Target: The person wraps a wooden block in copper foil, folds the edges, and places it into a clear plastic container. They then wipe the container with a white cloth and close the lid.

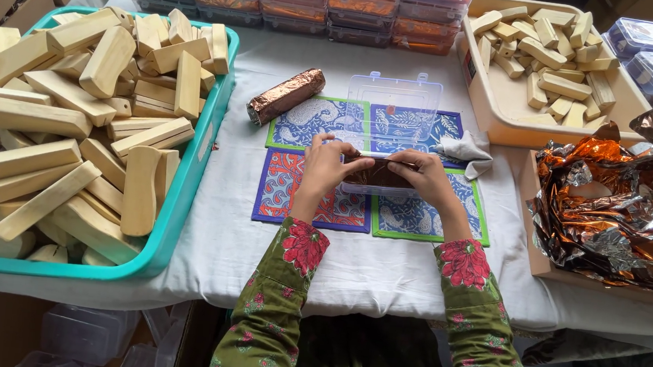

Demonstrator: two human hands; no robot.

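Observation:
My left hand (326, 166) and my right hand (425, 177) both grip a foil-wrapped brown block (380, 174), one at each end. The block lies inside the base of a clear plastic box (393, 107) whose lid stands open behind it. The box rests on four patterned mats (308, 120) on the white cloth. A second copper-foil-wrapped block (286, 95) lies slanted to the back left of the box. A small grey cloth (465, 149) sits just right of the box.
A teal bin (186, 196) heaped with pale wooden blocks fills the left. A beige tray (503, 104) with smaller wooden blocks stands at back right. Crumpled copper foil sheets (620, 207) lie in a tray on the right. Stacked clear lidded boxes (325, 1) line the back.

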